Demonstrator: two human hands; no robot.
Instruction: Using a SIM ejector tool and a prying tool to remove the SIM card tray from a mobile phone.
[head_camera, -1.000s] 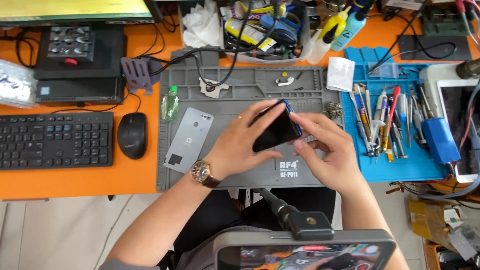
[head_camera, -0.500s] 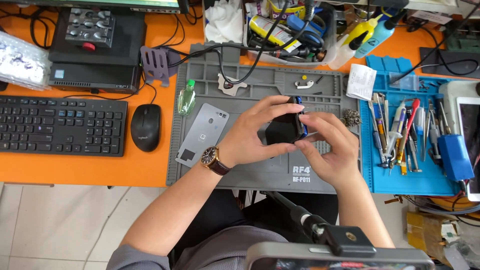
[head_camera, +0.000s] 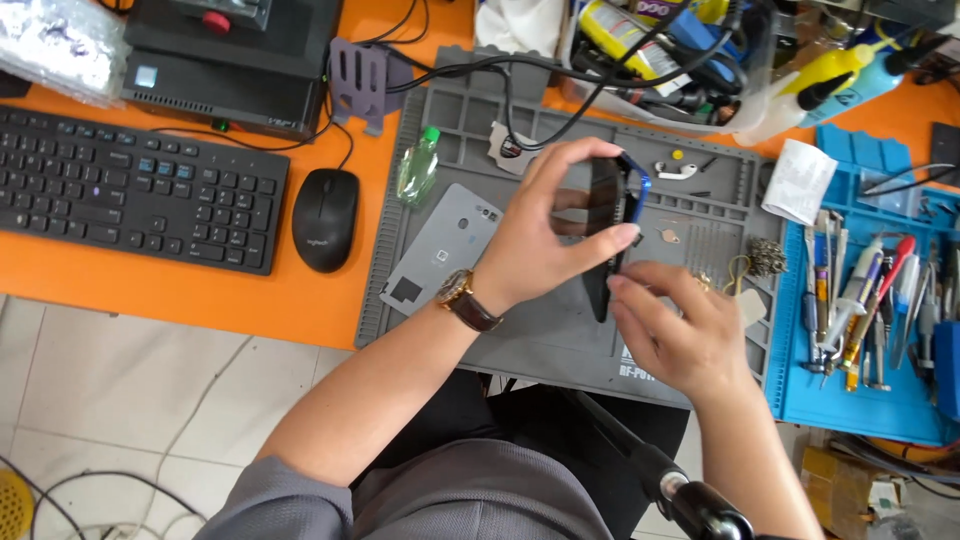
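1. The orange counter (head_camera: 250, 300) carries a grey work mat (head_camera: 540, 330) that lies directly beneath both hands.
2. The left hand (head_camera: 545, 235) has its fingers (head_camera: 560, 165) closed around a dark phone with a blue frame (head_camera: 610, 225), held on edge above the mat.
3. The right hand (head_camera: 685, 335) sits just below, its fingers bent, fingertips touching the phone's lower end.
4. The phone looks thin, stiff, light, smooth-faced and likely fragile; gripping it by the frame's long edges seems safest.
5. A detached grey back cover (head_camera: 440, 250) lies flat just left of the left hand.
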